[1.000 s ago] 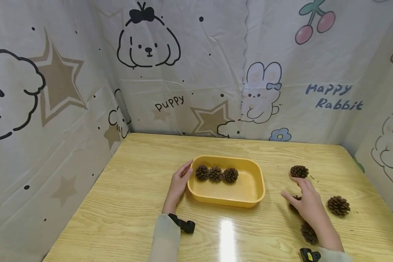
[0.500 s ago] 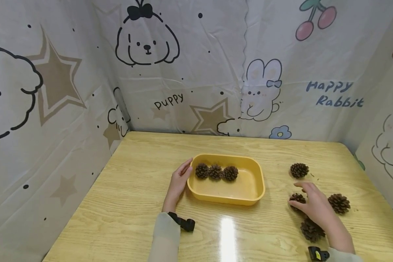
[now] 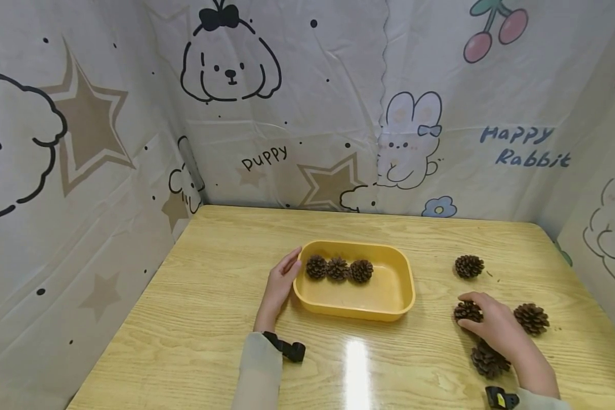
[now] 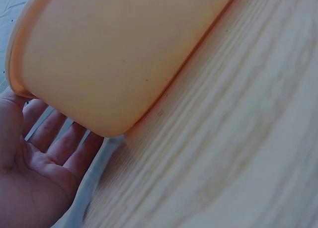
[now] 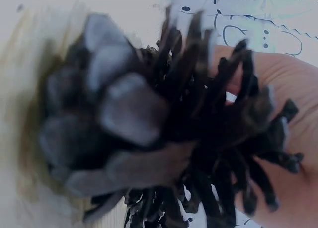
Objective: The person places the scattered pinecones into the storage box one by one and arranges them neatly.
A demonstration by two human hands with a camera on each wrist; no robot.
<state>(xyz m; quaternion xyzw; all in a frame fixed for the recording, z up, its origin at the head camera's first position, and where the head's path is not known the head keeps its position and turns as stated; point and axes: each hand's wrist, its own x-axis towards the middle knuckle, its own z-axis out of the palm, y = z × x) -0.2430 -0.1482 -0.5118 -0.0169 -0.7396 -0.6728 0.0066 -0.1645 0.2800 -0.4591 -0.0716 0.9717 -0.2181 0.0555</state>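
A yellow plastic tray [image 3: 328, 311] holds a row of 3 brown pine cones [image 3: 338, 269] along its back side. At its left end my left hand [image 3: 281, 285] touches the outer wall, fingers fairly straight; the left wrist view shows them partly behind the tray wall [image 4: 109, 64]. To the right of the tray, my right hand [image 3: 497, 322] has thumb and fingers around a small pine cone [image 3: 467, 311] on the table. A larger pine cone [image 5: 129, 109] fills much of the right wrist view, hiding the fingertips and what they grip.
The larger cone [image 3: 489, 360] lies beneath the right wrist in the head view. Another pine cone [image 3: 531, 319] lies right of the hand, and one more cone [image 3: 468, 266] sits farther back. Printed cloth [image 3: 307, 114] surrounds the wooden table [image 3: 195, 319].
My right hand has come back toward the near side from beside the far cone, and its thumb and fingers have closed around the small cone. The left hand stays at the tray.
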